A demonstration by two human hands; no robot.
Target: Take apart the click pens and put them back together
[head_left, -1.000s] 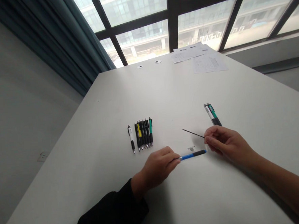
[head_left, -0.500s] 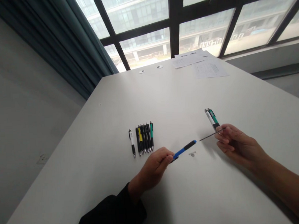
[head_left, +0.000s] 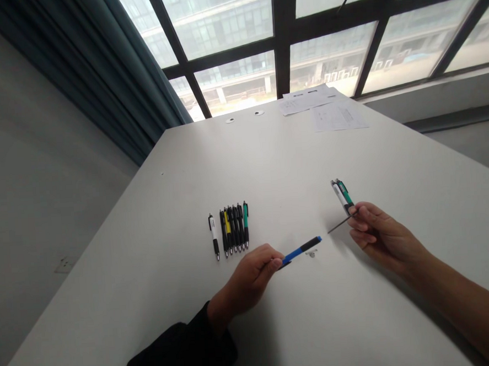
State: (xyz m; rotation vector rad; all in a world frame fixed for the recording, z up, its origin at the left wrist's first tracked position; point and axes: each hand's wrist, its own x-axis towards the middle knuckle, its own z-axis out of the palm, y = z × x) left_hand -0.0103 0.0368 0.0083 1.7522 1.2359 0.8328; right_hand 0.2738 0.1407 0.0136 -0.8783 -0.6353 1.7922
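My left hand (head_left: 254, 276) is closed around the rear of a blue pen barrel (head_left: 292, 255), whose black grip end points up and right. In a pinch, my right hand (head_left: 384, 238) holds a thin dark pen refill (head_left: 341, 222), its tip aimed at the barrel's open end with a small gap between. On the table under the barrel's front end lie small metallic parts (head_left: 312, 253), perhaps a tip and a spring. Just beyond my right fingers rest a white pen (head_left: 341, 193) and a green pen (head_left: 345, 192), their lower ends partly hidden.
Left of centre, several black pens (head_left: 236, 227) lie in a row with a yellow pen (head_left: 227, 222) and a green one. A white pen (head_left: 213, 237) lies slightly apart. Papers (head_left: 335, 115) rest at the table's far end, by the window (head_left: 277, 43).
The refill and the blue barrel are slightly closer together, the barrel's front end a little lower. The whole view has shifted slightly; both hands keep their holds.
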